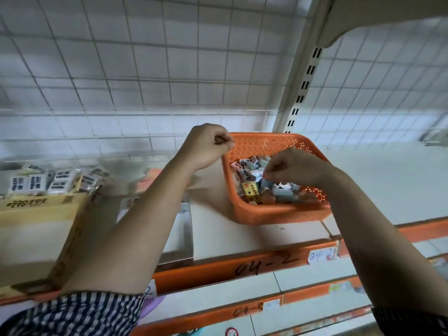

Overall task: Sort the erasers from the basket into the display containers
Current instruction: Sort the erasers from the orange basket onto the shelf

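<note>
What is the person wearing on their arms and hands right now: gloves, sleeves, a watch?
The left hand and right hand wear no gloves, and no ring or watch shows. Both forearms are uncovered. The left sleeve is a dark-and-white check ending near the elbow. The right sleeve, barely in view at the frame's edge, looks like the same dark pattern.

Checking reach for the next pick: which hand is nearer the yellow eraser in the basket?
Right. The right hand is down in the orange basket, its fingers just beside the yellow eraser; the left hand is fisted above the basket's far-left rim, farther away.
</note>
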`<state>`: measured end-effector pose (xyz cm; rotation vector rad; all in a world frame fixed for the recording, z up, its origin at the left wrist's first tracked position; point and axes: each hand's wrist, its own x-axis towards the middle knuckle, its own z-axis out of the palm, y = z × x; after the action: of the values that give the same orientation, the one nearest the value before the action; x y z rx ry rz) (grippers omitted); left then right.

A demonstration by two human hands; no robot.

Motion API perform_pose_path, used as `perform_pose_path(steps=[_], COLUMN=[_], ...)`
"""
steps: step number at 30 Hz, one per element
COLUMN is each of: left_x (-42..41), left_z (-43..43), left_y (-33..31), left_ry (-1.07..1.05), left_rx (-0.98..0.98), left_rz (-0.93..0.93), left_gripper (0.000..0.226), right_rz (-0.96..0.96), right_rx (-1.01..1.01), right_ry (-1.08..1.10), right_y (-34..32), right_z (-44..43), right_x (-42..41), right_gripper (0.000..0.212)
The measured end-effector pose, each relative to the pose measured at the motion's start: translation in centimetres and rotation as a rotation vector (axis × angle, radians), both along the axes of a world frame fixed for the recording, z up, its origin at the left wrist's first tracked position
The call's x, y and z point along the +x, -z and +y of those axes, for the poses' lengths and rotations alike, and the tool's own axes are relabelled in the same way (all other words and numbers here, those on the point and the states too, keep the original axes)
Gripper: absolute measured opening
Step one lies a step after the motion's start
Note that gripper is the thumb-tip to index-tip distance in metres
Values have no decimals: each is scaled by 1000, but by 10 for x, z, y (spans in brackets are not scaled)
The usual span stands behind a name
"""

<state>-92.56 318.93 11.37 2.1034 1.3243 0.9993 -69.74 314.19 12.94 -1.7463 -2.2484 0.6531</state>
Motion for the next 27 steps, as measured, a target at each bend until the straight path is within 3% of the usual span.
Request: perform_pose_path(steps=[4,14,19,23,27], left_x=[30,49,60,75,93], left_z=[-9,-14,-12,-13,-20], left_y=[7,16,15,10,12], left_ry=[44,22,42,131,315], left_rx=[3,-5,-9,-58,-181], left_rz=[-48,-51,-29,42,196], left_gripper=[8,8,7,8,12], right_rz=[-12,-27,296,620,849], right_rx=[-166,-157,20,210,232], right_ry=[-152,-279,-138,211,415], right_y=[12,27,24,33,35], right_z=[-5,-3,-4,2,2], right_x=[12,20,35,51,55], right_gripper=[17,18,7,4,9])
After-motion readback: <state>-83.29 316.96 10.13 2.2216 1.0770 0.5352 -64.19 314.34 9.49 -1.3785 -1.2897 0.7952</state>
